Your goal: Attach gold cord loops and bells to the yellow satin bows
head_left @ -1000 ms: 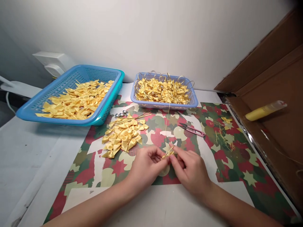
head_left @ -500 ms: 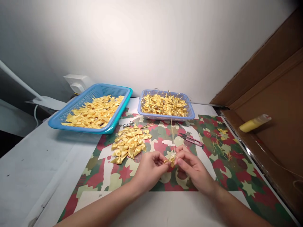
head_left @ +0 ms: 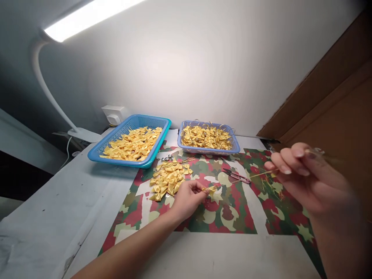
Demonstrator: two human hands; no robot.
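My left hand (head_left: 190, 197) is closed in a pinch on a small gold ribbon bow (head_left: 212, 190) above the patterned sheet. Raised at the right, my right hand (head_left: 308, 174) has its fingers curled round a thin gold cord (head_left: 263, 173). That cord slants down and left from the fingers toward the bow, its middle too fine to follow. Left of my left hand lies a pile of gold bows (head_left: 170, 178), with several gold cords (head_left: 186, 161) at its back edge. Pink-handled thread snips (head_left: 236, 176) rest on the sheet between my hands.
A blue basket (head_left: 100, 157) of bows stands back left; a smaller purple-blue basket (head_left: 209, 150) holds bows with cords. Small silvery pieces (head_left: 167, 158) lie behind the pile. Thread scraps (head_left: 274, 188) lie right, near cardboard (head_left: 325, 112). A lit lamp (head_left: 90, 19) hangs upper left.
My right hand has moved away from the bow, up and to the right, drawing the cord out. My left hand still pinches the bow. The view has tilted up, bringing the lamp in.
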